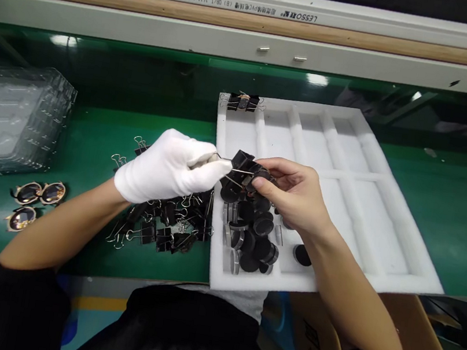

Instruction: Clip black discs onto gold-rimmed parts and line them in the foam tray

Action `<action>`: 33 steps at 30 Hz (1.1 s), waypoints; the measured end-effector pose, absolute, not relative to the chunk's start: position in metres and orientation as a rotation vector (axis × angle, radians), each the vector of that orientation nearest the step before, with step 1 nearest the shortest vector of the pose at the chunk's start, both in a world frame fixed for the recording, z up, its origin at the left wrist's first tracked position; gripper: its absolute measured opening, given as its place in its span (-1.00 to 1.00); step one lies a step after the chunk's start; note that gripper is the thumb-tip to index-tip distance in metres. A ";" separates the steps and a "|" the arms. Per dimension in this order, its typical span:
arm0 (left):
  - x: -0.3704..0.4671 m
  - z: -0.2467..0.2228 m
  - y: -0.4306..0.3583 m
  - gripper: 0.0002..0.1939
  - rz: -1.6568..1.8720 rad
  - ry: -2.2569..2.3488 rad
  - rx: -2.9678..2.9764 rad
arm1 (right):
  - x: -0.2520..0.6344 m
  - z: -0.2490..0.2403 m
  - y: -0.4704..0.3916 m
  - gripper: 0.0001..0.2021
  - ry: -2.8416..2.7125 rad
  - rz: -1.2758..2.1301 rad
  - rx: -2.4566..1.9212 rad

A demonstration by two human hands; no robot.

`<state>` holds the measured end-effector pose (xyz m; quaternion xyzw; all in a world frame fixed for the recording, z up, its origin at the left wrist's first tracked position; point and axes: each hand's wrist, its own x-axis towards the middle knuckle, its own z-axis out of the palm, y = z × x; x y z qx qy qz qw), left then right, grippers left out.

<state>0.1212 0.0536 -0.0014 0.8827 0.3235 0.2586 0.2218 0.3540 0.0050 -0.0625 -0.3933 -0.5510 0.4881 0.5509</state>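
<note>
My left hand (177,166), in a white glove, pinches the wire handles of a black binder clip (242,159). The clip's body meets a small dark piece in my bare right hand (292,192), whose thumb and fingers are closed on that piece; its exact kind is partly hidden. Both hands are over the left side of a white foam tray (400,235). Under them, dark round lens-like discs (257,249) lie heaped in a compartment. A pile of binder clips (164,229) sits on the green table, below my left hand.
Two binder clips grip a small round part (243,103) at the tray's far left corner. Clear plastic trays (10,112) are stacked at the left. Sunglasses-like round lens pieces (40,193) lie nearer. A cardboard box (415,337) stands below the table's right edge.
</note>
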 end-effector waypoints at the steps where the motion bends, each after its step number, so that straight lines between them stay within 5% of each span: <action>1: 0.122 -0.003 0.053 -0.54 0.715 0.888 2.452 | 0.354 -0.063 0.005 -0.78 -1.318 1.132 -0.926; 24: 0.128 -0.009 0.063 -0.62 0.467 0.970 2.392 | 0.359 -0.056 0.002 -0.62 -1.568 1.105 -1.066; 33: 0.128 -0.004 0.063 -0.56 0.502 0.984 2.292 | 0.365 -0.054 0.004 -0.71 -1.570 1.272 -0.904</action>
